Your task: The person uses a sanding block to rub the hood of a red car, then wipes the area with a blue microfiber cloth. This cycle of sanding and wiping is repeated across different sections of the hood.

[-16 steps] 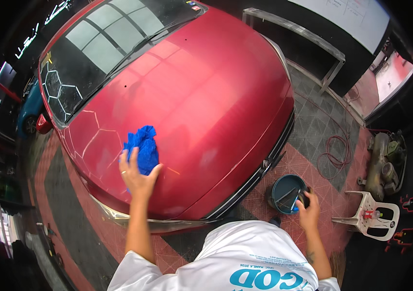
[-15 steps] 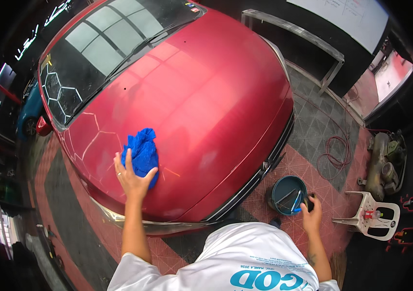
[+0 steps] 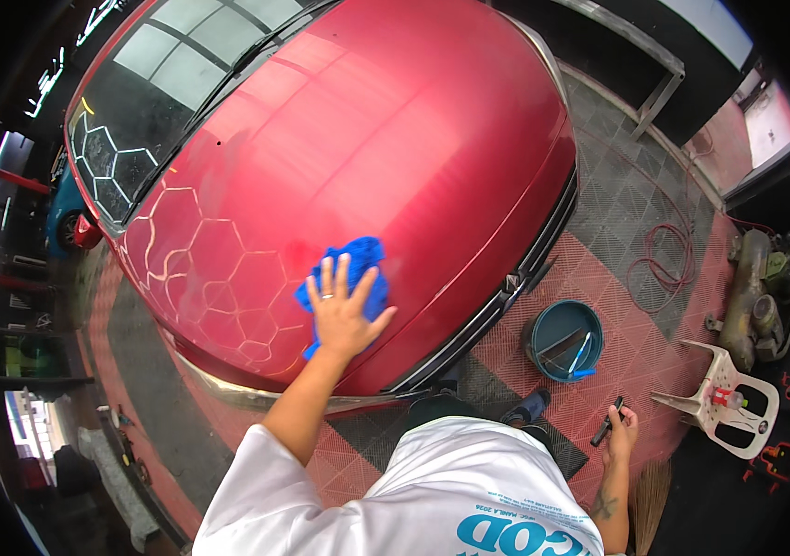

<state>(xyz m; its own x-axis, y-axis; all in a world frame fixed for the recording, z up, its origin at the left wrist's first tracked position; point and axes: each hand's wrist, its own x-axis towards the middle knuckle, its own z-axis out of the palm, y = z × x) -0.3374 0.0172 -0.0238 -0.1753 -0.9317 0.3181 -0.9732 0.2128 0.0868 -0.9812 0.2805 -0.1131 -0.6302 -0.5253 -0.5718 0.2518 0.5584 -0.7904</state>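
Observation:
My left hand (image 3: 344,320) lies with fingers spread on a crumpled blue cloth (image 3: 367,255), pressing it against the red car hood (image 3: 385,176). Part of the cloth shows past the fingertips and beside the wrist. My right hand (image 3: 625,428), low on the right, is closed around a short black rod-shaped object (image 3: 609,421), whose exact kind I cannot make out. Beyond that hand, a dark round bucket (image 3: 534,345) stands on the floor. A dark flat-bladed tool (image 3: 562,347) and a blue-ended stick (image 3: 583,357) rest in it.
A white plastic chair (image 3: 726,394) stands at the right, with a bottle on it. Past it is an air compressor (image 3: 752,292), near a coiled red hose (image 3: 665,259). A broom (image 3: 651,496) is at the lower right. A metal frame (image 3: 659,102) lines the far wall.
My left hand and the blue cloth have slid right across the hood. My right hand has moved down and away from the bucket, still with the black object. The view has shifted.

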